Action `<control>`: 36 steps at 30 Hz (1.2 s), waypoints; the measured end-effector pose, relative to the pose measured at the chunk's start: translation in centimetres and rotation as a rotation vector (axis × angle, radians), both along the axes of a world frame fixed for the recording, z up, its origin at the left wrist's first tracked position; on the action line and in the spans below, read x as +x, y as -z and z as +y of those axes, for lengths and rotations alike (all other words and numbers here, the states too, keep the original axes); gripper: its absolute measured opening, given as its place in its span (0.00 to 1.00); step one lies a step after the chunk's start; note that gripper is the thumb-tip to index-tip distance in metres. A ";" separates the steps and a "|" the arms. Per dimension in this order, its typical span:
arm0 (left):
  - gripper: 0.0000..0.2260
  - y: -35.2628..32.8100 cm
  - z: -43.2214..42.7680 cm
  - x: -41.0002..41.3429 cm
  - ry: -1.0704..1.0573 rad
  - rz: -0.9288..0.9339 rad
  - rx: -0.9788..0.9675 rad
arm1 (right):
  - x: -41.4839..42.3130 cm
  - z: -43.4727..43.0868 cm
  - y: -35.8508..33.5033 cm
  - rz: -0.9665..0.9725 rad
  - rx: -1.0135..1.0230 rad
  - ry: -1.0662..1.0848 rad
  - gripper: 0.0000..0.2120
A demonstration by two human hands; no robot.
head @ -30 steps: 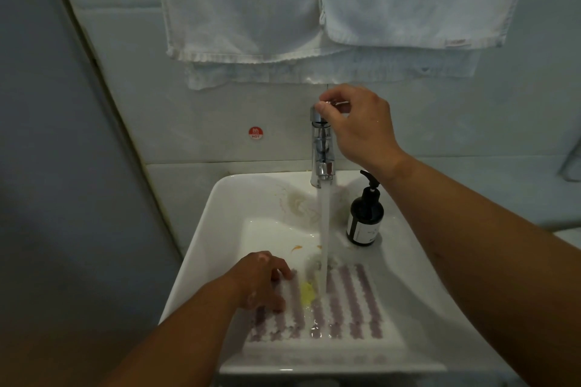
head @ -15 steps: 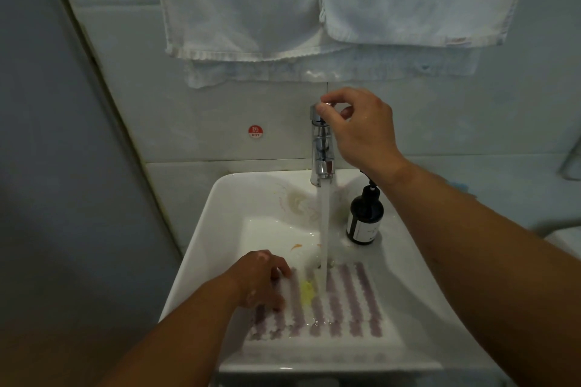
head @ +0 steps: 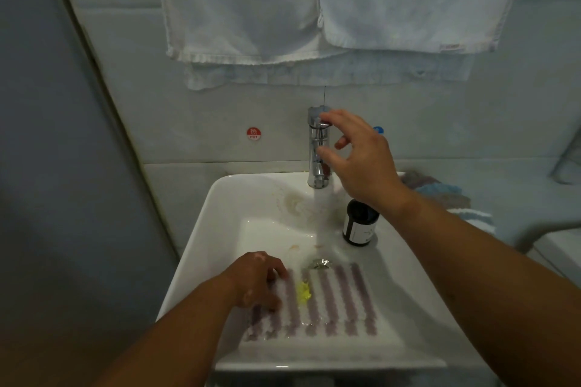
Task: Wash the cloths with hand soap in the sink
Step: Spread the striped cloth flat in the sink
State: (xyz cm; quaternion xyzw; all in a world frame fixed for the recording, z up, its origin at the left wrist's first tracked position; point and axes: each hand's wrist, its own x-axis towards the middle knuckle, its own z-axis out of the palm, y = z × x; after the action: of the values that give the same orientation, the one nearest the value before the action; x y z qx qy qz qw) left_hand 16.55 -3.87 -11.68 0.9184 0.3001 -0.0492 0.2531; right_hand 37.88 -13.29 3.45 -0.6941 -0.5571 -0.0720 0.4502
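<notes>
- A pale tiled bathroom wall is filling the background, with white towels hanging above a white sink.
- Water is running from the chrome tap and landing at the drain, just beyond the far edge of the striped cloth, which is lying flat in the near half of the basin.
- The left hand is resting on the cloth's left part with fingers bent down onto it. Whether they are pinching fabric cannot be told.
- The right hand is hovering beside the tap, fingers spread and loose, gripping nothing. One fingertip is at, or just touching, the top handle.
- The step in hand is probably wetting the cloth. Doing it well likely means keeping the flow moderate so nothing splashes over the low rim, and sliding the cloth back under the stream.
- A yellow smear is sitting on the cloth. Soap or stain, it cannot be told.
- The soap bottle is standing on the sink's ledge just right of the stream, its pump hidden under the right wrist, so the reach should be short.
- More cloths are waiting in a heap on the counter to the right.
- A red sticker on the wall is reading "HOT". A blue sticker is peeking out behind the right hand, its text hidden. The bottle's pale label is showing print too small to read.
</notes>
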 end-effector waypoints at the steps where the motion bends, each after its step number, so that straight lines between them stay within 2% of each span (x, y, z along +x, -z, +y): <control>1: 0.26 0.0 0.0 0.0 -0.001 0.002 -0.001 | 0.0 -0.3 0.1 -0.026 -0.031 -0.008 0.27; 3: 0.26 0.0 -0.1 0.0 0.002 0.004 0.004 | 0.0 -1.0 0.2 -0.061 -0.054 -0.021 0.31; 5: 0.26 0.0 -0.2 -0.1 0.005 0.003 0.012 | 0.0 -2.1 0.8 -0.054 0.017 -0.010 0.32; 8: 0.25 0.0 -0.2 0.0 0.009 0.007 0.016 | 1.0 -4.4 3.8 0.062 0.103 0.109 0.31; 12: 0.26 -0.1 -0.1 0.2 0.012 0.011 0.015 | 3.5 -5.7 7.4 0.294 -0.154 0.272 0.41; 14: 0.26 0.0 -0.1 0.2 0.008 0.013 0.012 | 4.5 -5.6 8.3 0.411 -0.296 0.242 0.45; 16: 0.25 0.0 -0.1 0.2 0.002 0.012 0.009 | 5.0 -5.2 9.2 0.461 -0.392 0.168 0.45; 21: 0.25 0.0 -0.1 0.1 -0.005 0.008 -0.008 | 4.8 -4.2 11.1 0.394 -0.417 0.101 0.29; 24: 0.25 0.0 -0.1 0.0 -0.004 0.014 -0.017 | 4.6 -3.9 11.5 0.345 -0.396 0.114 0.25; 30: 0.26 0.0 0.1 0.2 0.001 0.023 -0.027 | 3.1 -6.4 10.6 0.265 -0.473 -0.044 0.18; 34: 0.26 0.0 0.1 0.3 0.002 0.026 -0.027 | 1.5 -7.6 10.8 0.282 -0.525 -0.108 0.18; 36: 0.26 0.0 0.1 0.3 0.003 0.028 -0.025 | 0.8 -7.9 10.8 0.276 -0.587 -0.141 0.29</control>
State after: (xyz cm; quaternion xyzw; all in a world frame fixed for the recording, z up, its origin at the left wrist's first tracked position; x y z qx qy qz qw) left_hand 16.84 -3.74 -11.73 0.9148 0.3016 -0.0661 0.2603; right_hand 38.67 -21.20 -7.32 -0.7573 -0.5343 0.2175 0.3063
